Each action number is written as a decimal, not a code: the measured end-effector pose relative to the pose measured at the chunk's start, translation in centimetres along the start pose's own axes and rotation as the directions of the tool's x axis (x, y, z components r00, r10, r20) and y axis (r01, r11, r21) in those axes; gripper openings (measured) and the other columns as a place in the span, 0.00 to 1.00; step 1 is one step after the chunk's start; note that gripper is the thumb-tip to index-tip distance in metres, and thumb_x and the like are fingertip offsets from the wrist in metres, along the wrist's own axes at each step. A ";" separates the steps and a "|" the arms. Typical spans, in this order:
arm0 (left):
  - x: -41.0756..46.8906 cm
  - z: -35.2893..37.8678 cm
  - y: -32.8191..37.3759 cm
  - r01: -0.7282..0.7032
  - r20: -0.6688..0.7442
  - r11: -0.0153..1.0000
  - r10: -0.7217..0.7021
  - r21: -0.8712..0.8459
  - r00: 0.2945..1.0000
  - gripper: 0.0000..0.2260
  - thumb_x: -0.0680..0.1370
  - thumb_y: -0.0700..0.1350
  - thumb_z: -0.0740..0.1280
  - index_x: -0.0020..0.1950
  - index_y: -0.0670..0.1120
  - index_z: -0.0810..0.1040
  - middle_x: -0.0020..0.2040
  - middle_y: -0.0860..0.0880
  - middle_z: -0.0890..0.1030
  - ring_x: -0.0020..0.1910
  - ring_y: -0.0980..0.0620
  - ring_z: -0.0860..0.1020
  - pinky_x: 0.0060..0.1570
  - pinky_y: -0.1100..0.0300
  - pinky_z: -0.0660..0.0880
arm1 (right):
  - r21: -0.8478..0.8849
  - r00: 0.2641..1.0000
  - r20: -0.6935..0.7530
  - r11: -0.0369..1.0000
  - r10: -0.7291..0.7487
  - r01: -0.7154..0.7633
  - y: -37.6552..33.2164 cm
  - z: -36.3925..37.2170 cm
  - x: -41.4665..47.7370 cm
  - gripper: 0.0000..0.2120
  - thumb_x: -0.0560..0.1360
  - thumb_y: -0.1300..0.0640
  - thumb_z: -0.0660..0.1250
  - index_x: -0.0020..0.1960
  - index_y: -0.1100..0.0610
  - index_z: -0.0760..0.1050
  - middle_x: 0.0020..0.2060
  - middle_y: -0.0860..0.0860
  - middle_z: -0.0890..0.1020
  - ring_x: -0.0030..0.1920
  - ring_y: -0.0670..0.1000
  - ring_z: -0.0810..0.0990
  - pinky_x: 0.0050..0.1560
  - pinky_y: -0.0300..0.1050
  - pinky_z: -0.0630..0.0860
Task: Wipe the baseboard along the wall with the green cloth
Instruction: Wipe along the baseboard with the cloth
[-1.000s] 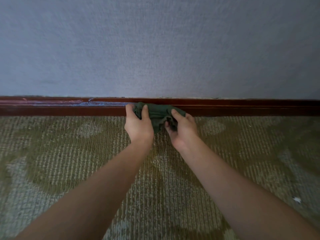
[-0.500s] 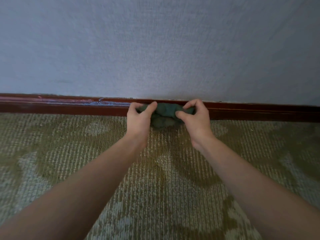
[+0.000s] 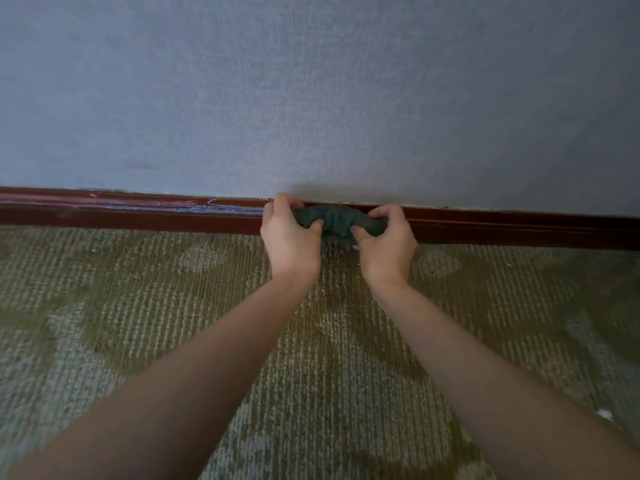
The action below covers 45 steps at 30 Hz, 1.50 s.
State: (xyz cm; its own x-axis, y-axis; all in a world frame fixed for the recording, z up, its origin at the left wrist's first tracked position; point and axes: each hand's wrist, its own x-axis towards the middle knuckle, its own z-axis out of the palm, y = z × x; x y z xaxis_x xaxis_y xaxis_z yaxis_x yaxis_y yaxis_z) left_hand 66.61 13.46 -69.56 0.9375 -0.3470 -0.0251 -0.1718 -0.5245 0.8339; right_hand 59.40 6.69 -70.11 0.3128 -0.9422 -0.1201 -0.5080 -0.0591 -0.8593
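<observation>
green cloth (image 3: 337,220): bunched, against baseboard | baseboard (image 3: 519,226): dark red-brown, along wall foot

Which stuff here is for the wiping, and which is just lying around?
For the wiping: green cloth, baseboard, left hand, right hand.

Just there: carpet, wall, white scrap on the carpet.

Light: we see dim, soft daylight, perhaps from the right.
Shadow: faint on the wall (image 3: 311,98) above the hands.
Glare: pale streaks on the left baseboard (image 3: 138,211).
Edges: near forearms blurred; baseboard bows.
</observation>
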 end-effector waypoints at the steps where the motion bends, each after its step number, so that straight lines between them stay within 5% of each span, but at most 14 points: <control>1: -0.1 0.4 0.1 0.044 -0.030 0.999 -0.045 -0.022 0.999 0.11 0.71 0.36 0.72 0.50 0.42 0.73 0.52 0.44 0.75 0.45 0.53 0.70 0.41 0.71 0.64 | -0.019 0.999 -0.033 1.000 -0.012 0.012 -0.1 0.1 0.0 0.11 0.71 0.66 0.70 0.46 0.56 0.71 0.50 0.56 0.77 0.47 0.49 0.75 0.47 0.35 0.71; 5: 0.1 1.0 -0.1 0.275 -0.077 0.947 -0.291 -0.167 0.954 0.11 0.71 0.37 0.72 0.42 0.46 0.70 0.47 0.44 0.77 0.45 0.49 0.75 0.44 0.59 0.72 | -0.040 0.993 -0.115 0.999 -0.022 0.018 -0.6 0.9 -0.2 0.12 0.68 0.68 0.71 0.49 0.61 0.74 0.50 0.57 0.76 0.45 0.47 0.70 0.43 0.27 0.60; 9: 0.7 0.3 -0.7 0.323 -0.100 0.927 -0.346 -0.190 0.933 0.14 0.70 0.39 0.74 0.37 0.49 0.68 0.35 0.53 0.73 0.36 0.53 0.74 0.37 0.61 0.70 | -0.042 0.993 -0.116 0.999 -0.037 0.032 -0.9 2.1 -0.9 0.12 0.67 0.66 0.72 0.49 0.62 0.74 0.49 0.57 0.75 0.43 0.46 0.69 0.42 0.26 0.59; 12: 0.7 0.7 -0.7 0.339 -0.140 0.920 -0.368 -0.194 0.919 0.15 0.70 0.38 0.73 0.35 0.49 0.67 0.36 0.50 0.75 0.33 0.54 0.74 0.34 0.60 0.72 | -0.059 0.994 -0.099 0.997 -0.054 0.049 -0.7 2.0 -0.9 0.12 0.66 0.63 0.73 0.48 0.62 0.76 0.47 0.57 0.76 0.42 0.46 0.69 0.40 0.28 0.59; 17: -0.2 2.1 -0.2 0.272 -0.100 0.955 -0.283 -0.117 0.954 0.11 0.72 0.37 0.71 0.37 0.45 0.69 0.43 0.42 0.77 0.43 0.46 0.76 0.45 0.51 0.75 | -0.050 0.995 -0.093 0.998 -0.044 0.039 0.3 0.0 -0.4 0.08 0.66 0.63 0.75 0.42 0.60 0.77 0.42 0.56 0.80 0.41 0.49 0.75 0.39 0.33 0.64; 26: 1.9 -1.6 -2.4 0.237 -0.146 0.970 -0.241 -0.045 0.959 0.09 0.71 0.38 0.73 0.40 0.45 0.72 0.34 0.53 0.73 0.34 0.54 0.73 0.37 0.62 0.71 | 0.008 0.997 -0.044 0.998 0.062 -0.062 -1.2 4.1 -0.7 0.10 0.68 0.62 0.73 0.38 0.55 0.72 0.42 0.54 0.80 0.42 0.50 0.77 0.38 0.34 0.67; 30: 1.9 -1.3 -2.5 0.188 -0.171 0.982 -0.181 0.024 0.969 0.09 0.71 0.38 0.72 0.40 0.44 0.72 0.42 0.45 0.77 0.41 0.50 0.73 0.38 0.66 0.64 | 0.032 0.996 -0.046 0.997 0.074 -0.073 -1.3 4.1 -0.6 0.10 0.68 0.62 0.74 0.37 0.55 0.73 0.39 0.53 0.80 0.40 0.49 0.77 0.38 0.36 0.68; 36: 1.4 -0.4 -1.9 0.089 -0.067 0.996 -0.089 -0.003 0.994 0.10 0.70 0.38 0.73 0.37 0.43 0.72 0.38 0.47 0.76 0.38 0.51 0.72 0.34 0.66 0.61 | 0.200 0.973 -0.103 0.963 0.205 -0.182 -0.4 2.3 -0.2 0.08 0.67 0.64 0.74 0.39 0.56 0.76 0.36 0.51 0.80 0.39 0.49 0.78 0.39 0.39 0.74; 42: 2.5 -1.9 -2.9 0.235 -0.105 0.967 -0.244 -0.096 0.964 0.11 0.70 0.40 0.74 0.35 0.47 0.72 0.31 0.54 0.73 0.30 0.55 0.72 0.33 0.60 0.73 | 0.229 0.965 -0.099 0.949 0.243 -0.215 -1.6 4.8 -0.7 0.14 0.67 0.63 0.74 0.33 0.52 0.70 0.36 0.50 0.78 0.35 0.47 0.76 0.30 0.33 0.69; 45: 2.2 -1.4 -2.3 0.246 -0.164 0.967 -0.254 -0.071 0.953 0.10 0.71 0.39 0.73 0.37 0.45 0.72 0.31 0.54 0.71 0.29 0.58 0.70 0.31 0.64 0.67 | 0.236 0.967 -0.073 0.947 0.242 -0.219 -1.6 4.7 -0.5 0.16 0.66 0.63 0.75 0.31 0.51 0.69 0.33 0.49 0.78 0.34 0.48 0.76 0.32 0.37 0.72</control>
State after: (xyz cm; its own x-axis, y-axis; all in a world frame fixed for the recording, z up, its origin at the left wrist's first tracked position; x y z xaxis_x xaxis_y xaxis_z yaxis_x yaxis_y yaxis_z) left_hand 69.51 15.02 -70.79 0.9869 -0.0698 -0.1454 0.0857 -0.5368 0.8394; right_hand 63.85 8.79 -70.97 0.1207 -0.9501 -0.2877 -0.3602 0.2282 -0.9045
